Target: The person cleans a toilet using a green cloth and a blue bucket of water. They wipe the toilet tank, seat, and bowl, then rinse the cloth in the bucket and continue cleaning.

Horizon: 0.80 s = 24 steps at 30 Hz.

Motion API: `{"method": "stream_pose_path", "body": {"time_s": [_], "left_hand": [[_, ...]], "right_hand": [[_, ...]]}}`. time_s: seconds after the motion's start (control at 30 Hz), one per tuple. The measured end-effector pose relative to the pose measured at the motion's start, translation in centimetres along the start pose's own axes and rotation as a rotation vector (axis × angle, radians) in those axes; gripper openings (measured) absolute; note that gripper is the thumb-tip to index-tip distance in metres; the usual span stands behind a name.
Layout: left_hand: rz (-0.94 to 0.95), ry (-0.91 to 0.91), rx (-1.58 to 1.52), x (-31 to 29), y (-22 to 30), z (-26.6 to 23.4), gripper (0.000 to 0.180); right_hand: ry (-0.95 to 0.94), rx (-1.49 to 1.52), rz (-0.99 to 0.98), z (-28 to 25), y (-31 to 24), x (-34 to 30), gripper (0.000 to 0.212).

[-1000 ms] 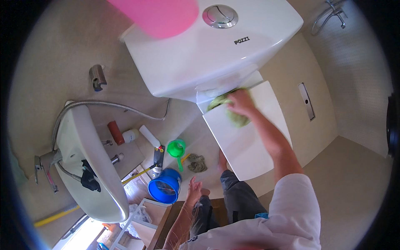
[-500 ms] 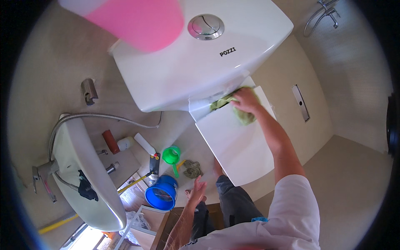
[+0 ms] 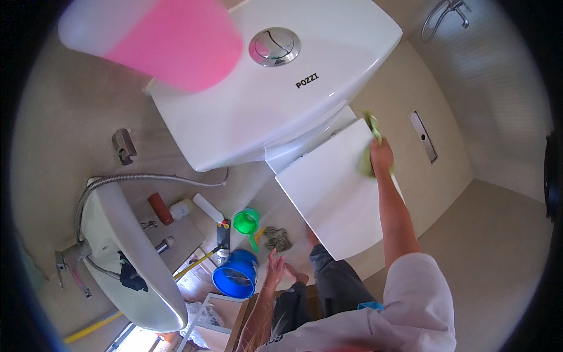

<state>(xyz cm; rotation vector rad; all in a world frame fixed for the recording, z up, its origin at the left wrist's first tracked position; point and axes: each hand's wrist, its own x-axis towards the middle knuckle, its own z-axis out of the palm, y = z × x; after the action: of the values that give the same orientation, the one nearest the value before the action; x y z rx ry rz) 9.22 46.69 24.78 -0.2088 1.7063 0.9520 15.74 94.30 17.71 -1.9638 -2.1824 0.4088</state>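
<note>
My right hand [image 3: 382,156] grips a light green cloth [image 3: 368,162] at the right edge of the closed white toilet lid [image 3: 331,196]. Part of the cloth sticks up beyond my fingers; the rest hangs by the lid's side. Behind the lid rises the white toilet tank [image 3: 346,44], with a round chrome flush button [image 3: 274,47] on top. A see-through container of pink liquid [image 3: 182,44] rests on the tank's left part. Near my left knee, my left hand [image 3: 274,270] hangs in the air with its fingers apart, holding nothing.
To the left is a white sink [image 3: 97,217] with a dark cloth [image 3: 131,273] and a metal hose [image 3: 135,176]. A blue bucket [image 3: 233,274], green dipper [image 3: 246,222], grey rag [image 3: 277,239] and several bottles stand or lie on the floor. A floor drain [image 3: 423,136] lies right of the toilet.
My right hand has carried the green cloth from the lid's hinge end to its right edge. My left hand has shifted slightly, still empty. The whole view has tilted a little.
</note>
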Motion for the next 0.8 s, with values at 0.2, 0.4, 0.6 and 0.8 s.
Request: {"method": "stream_pose_path", "body": {"time_s": [0.2, 0.4, 0.6, 0.8], "left_hand": [[0.153, 0.021, 0.099, 0.5, -5.2, -0.5, 0.054], [0.116, 0.005, 0.211, -1.7, -8.2, -1.6, 0.051], [0.145, 0.036, 0.180, -0.9, -8.3, -1.9, 0.050], [0.543, 0.333, 0.262, 3.6, -3.0, 0.6, 0.050]], "right_hand": [[0.100, -0.066, 0.252, -3.8, 9.8, -11.5, 0.039], [0.252, -0.304, -0.025, -0.5, 5.0, -9.4, 0.043], [-0.058, -0.187, -0.543, 1.9, -10.2, -9.4, 0.048], [-0.319, -0.029, -0.853, 1.5, -11.5, -24.5, 0.062]]}}
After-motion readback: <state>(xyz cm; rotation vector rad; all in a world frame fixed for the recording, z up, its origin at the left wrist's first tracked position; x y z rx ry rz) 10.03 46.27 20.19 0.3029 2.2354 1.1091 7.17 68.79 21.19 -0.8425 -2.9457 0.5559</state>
